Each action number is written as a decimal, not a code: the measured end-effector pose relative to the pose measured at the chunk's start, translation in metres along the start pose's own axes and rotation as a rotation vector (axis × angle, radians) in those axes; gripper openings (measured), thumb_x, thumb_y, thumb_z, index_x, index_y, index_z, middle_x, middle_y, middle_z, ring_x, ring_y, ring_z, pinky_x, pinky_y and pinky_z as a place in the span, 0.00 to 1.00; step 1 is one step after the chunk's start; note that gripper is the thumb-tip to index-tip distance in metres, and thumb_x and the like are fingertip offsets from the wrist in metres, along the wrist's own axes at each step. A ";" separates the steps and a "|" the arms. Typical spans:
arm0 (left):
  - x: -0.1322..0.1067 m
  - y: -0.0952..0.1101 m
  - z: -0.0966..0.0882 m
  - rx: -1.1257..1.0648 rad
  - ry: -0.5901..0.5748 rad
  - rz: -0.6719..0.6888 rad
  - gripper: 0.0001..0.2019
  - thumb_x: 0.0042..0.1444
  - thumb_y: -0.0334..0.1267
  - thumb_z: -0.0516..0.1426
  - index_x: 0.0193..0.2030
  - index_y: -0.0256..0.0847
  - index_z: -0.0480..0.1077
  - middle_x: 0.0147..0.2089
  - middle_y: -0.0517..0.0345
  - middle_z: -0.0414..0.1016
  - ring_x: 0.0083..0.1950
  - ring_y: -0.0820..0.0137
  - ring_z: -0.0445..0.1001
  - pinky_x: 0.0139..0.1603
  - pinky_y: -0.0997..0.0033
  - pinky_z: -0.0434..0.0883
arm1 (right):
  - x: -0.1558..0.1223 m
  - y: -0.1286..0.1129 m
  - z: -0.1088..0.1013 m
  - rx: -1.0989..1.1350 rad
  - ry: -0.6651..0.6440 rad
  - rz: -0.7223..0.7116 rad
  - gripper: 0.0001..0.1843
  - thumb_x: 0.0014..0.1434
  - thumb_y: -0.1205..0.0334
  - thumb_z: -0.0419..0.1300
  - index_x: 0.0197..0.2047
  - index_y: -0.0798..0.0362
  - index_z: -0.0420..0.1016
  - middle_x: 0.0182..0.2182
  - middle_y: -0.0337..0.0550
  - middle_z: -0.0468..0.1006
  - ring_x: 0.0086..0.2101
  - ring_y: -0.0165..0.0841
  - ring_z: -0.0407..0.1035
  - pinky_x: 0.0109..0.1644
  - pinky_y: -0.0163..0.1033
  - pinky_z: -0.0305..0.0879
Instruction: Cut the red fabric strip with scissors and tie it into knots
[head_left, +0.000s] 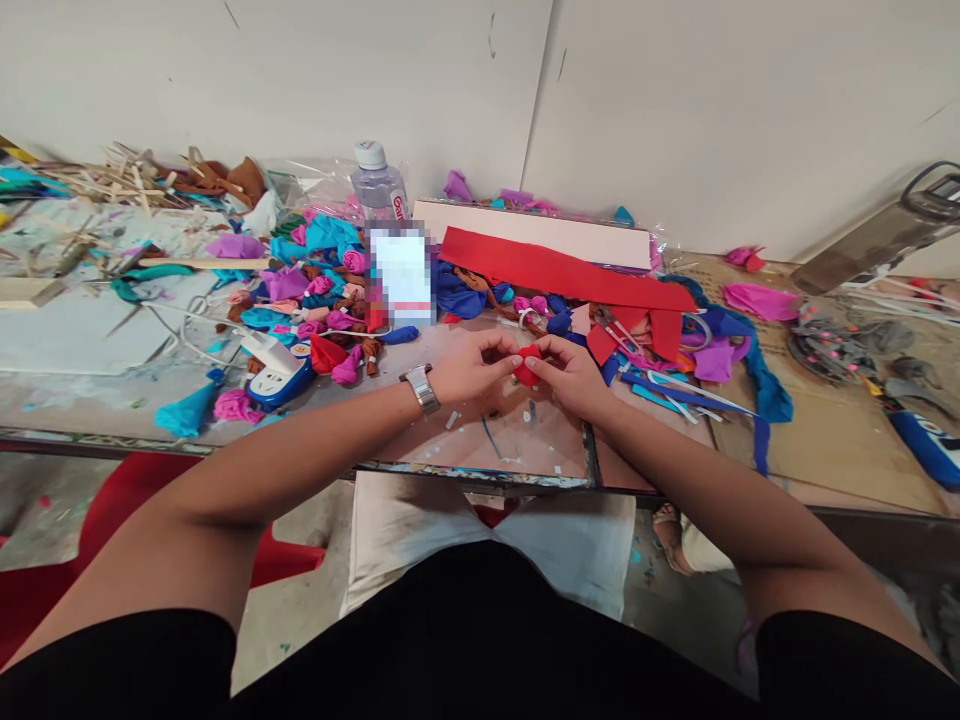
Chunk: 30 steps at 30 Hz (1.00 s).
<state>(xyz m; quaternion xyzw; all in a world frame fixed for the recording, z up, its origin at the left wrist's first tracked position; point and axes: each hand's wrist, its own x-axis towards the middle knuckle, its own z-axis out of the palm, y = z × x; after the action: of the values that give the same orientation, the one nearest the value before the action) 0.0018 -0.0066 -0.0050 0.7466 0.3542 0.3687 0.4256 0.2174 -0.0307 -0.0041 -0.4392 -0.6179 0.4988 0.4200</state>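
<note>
Over the table's front part, my left hand and my right hand meet, both pinching a small red crepe paper piece between thumbs and fingers. The piece looks curled or folded; its lower part is partly hidden by the thumbs. Just beyond my right hand, a long red paper strip lies across other papers. Near it are scissors, partly covered by coloured scraps. To the left of my hands is a heap of small rolled crepe paper flowers in blue, pink, purple, brown and red.
A lit phone stands before a water bottle. Further left are a power strip with a white plug, green-handled pliers and wooden sticks. Cardboard and a tilted dark bottle lie right. A person's foot shows below.
</note>
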 end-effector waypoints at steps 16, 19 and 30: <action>-0.001 -0.001 0.000 -0.023 -0.030 -0.033 0.17 0.62 0.51 0.63 0.40 0.36 0.78 0.36 0.52 0.81 0.34 0.71 0.73 0.37 0.70 0.69 | 0.002 -0.003 0.002 -0.052 0.112 -0.133 0.25 0.54 0.37 0.75 0.36 0.50 0.77 0.31 0.41 0.80 0.31 0.33 0.72 0.38 0.41 0.72; -0.001 0.000 0.001 -0.038 -0.038 -0.038 0.17 0.62 0.51 0.63 0.42 0.35 0.79 0.38 0.52 0.82 0.34 0.70 0.74 0.38 0.69 0.69 | 0.002 -0.003 0.002 -0.070 0.119 -0.147 0.25 0.54 0.37 0.75 0.36 0.50 0.78 0.31 0.41 0.80 0.32 0.34 0.73 0.39 0.41 0.72; -0.001 0.002 0.000 -0.099 -0.057 -0.083 0.19 0.63 0.53 0.64 0.40 0.35 0.79 0.32 0.56 0.78 0.29 0.74 0.68 0.32 0.72 0.65 | -0.001 -0.001 -0.002 -0.251 0.124 -0.282 0.16 0.61 0.44 0.71 0.38 0.49 0.81 0.34 0.42 0.83 0.33 0.35 0.73 0.40 0.43 0.72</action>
<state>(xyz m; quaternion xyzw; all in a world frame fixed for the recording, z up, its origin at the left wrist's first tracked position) 0.0016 -0.0086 -0.0036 0.7194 0.3540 0.3464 0.4870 0.2200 -0.0313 -0.0025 -0.4272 -0.7037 0.3261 0.4647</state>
